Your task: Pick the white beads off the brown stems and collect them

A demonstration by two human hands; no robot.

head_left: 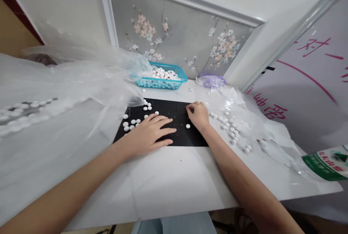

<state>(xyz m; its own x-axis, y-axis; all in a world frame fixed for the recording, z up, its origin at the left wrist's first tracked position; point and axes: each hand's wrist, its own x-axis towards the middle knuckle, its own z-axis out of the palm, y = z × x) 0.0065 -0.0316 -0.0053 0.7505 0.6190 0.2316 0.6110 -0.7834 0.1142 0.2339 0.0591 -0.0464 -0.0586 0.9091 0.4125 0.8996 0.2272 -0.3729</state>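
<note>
My left hand (148,134) lies with its fingers spread on a black mat (195,139), holding nothing. Round white pieces (133,122) rest on the mat beside it, at the left. At the mat's right side my right hand (198,113) has thumb and forefinger pinched together over tiny dark brown bits (176,109); whatever is between the fingertips is too small to make out. A single white piece (188,126) sits just below that hand.
Behind the mat stands a blue basket (182,78) full of white pieces. A large plastic bag (67,82) covers the left side. More white pieces (232,132), clear plastic and a labelled bottle (326,163) are at the right. A purple bag (212,80) sits by the wall.
</note>
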